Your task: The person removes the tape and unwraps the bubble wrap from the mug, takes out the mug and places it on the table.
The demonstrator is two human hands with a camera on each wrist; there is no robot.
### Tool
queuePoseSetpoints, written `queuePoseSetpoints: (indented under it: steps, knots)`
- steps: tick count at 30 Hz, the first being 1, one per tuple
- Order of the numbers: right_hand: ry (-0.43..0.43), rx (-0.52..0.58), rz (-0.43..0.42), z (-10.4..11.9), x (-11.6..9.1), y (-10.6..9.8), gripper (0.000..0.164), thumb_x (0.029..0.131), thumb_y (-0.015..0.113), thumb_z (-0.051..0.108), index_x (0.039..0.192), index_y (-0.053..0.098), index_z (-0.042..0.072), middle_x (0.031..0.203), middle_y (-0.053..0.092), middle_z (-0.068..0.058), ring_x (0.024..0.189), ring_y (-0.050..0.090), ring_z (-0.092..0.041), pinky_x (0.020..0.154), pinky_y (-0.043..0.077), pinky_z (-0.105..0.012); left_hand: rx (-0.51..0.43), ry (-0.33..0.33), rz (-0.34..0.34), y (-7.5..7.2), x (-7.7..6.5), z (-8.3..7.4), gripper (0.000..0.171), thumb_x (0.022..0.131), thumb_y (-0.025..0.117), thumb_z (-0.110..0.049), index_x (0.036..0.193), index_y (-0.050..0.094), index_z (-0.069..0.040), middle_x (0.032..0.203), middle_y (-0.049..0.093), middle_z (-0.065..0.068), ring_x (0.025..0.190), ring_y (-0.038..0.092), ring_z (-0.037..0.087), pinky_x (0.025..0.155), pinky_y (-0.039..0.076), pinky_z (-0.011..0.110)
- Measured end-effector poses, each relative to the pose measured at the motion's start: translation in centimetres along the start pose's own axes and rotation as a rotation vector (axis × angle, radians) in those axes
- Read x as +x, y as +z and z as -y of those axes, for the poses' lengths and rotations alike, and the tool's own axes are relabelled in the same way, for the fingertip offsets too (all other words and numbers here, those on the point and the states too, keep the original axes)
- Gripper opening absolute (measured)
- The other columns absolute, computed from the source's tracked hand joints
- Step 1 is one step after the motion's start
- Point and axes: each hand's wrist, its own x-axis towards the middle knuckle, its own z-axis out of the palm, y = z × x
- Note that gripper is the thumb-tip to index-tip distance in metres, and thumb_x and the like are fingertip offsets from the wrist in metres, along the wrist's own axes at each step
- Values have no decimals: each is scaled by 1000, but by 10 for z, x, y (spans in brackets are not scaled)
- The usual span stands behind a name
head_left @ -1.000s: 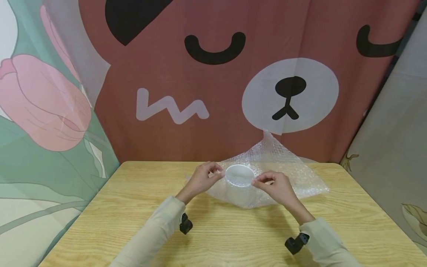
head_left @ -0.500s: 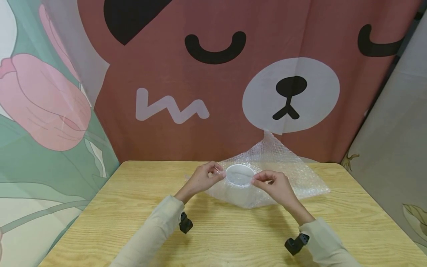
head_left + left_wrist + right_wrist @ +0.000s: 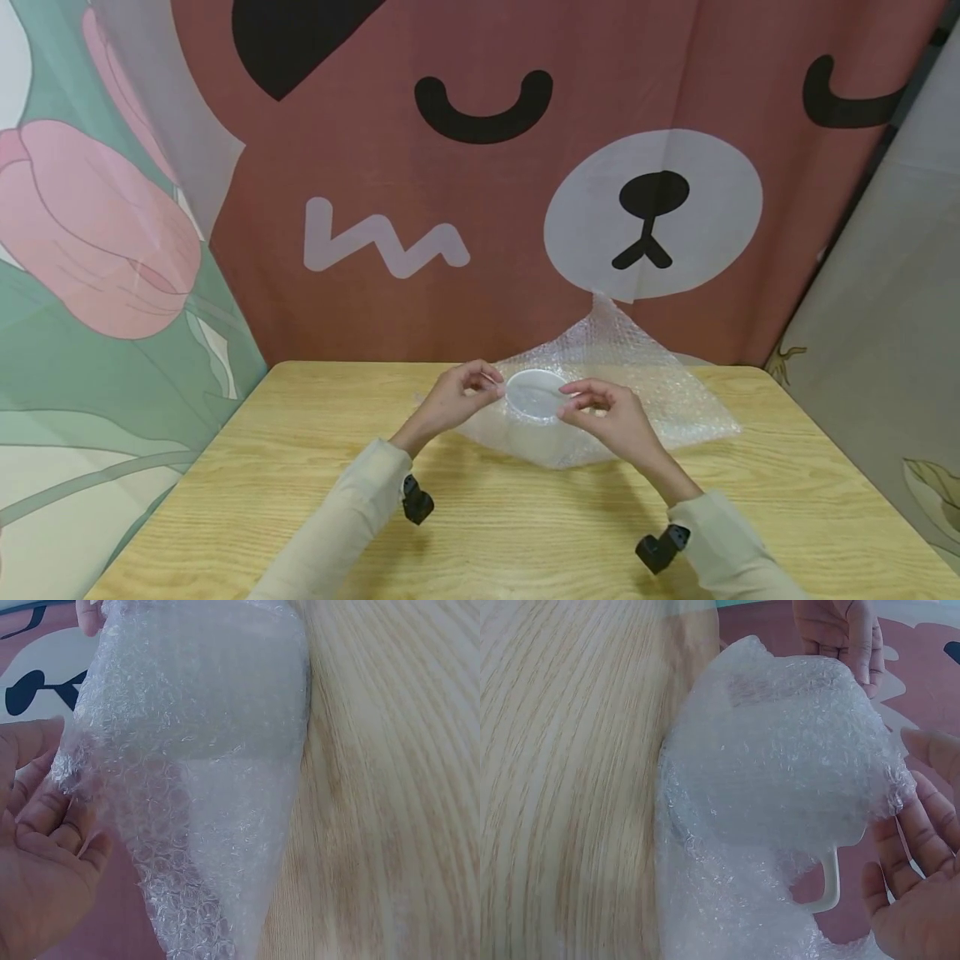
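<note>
A white mug stands upright toward the back of the table, partly wrapped in clear bubble wrap. Its handle sticks out of the wrap in the right wrist view. At the mug's left rim, my left hand pinches the wrap's bunched edge. My right hand is at the right rim, thumb and forefinger apart, fingertips by a gathered bit of wrap. Most of the mug's body shows only dimly through the bubbles.
The wood-grain table spreads in front of the mug. Behind it hangs a printed curtain, and one peak of the wrap stands up against it. Small black wrist cameras hang under both forearms.
My right thumb and forefinger have parted, and that hand has shifted slightly left over the rim. My left hand has barely moved. The mug stays in place.
</note>
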Motion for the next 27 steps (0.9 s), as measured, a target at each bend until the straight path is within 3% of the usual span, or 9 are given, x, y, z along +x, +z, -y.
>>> queuePoseSetpoints:
  steps: [11, 15, 21, 27]
  knots:
    - [-20, -5, 100, 1, -1, 0, 29, 81, 81, 19, 103, 72, 3, 85, 70, 0, 74, 63, -18, 64, 55, -27, -47, 37, 41, -5, -3, 4, 14, 92, 68, -10, 102, 73, -4, 93, 70, 2, 85, 63, 16, 75, 53, 30]
    - [-35, 2, 113, 10, -4, 0, 26, 83, 78, 11, 104, 71, -1, 87, 70, -4, 72, 64, -17, 64, 55, -26, -69, 37, 56, -7, -5, 2, 16, 92, 67, -9, 105, 73, -1, 97, 71, 9, 85, 64, 22, 72, 53, 27]
    - [-56, -23, 95, 29, -7, -1, 23, 82, 76, 2, 103, 71, -4, 81, 68, -9, 64, 60, -16, 56, 52, -24, -71, 6, 71, -9, -5, 8, 15, 92, 68, -11, 104, 74, -6, 94, 71, -1, 79, 63, 17, 67, 52, 25]
    - [-67, -54, 49, 37, -12, -2, 24, 82, 75, 1, 105, 71, -3, 73, 64, -10, 60, 55, -15, 51, 46, -23, -83, 8, 70, -11, -7, 8, 18, 92, 67, -12, 108, 73, -5, 98, 71, 1, 82, 63, 16, 70, 54, 27]
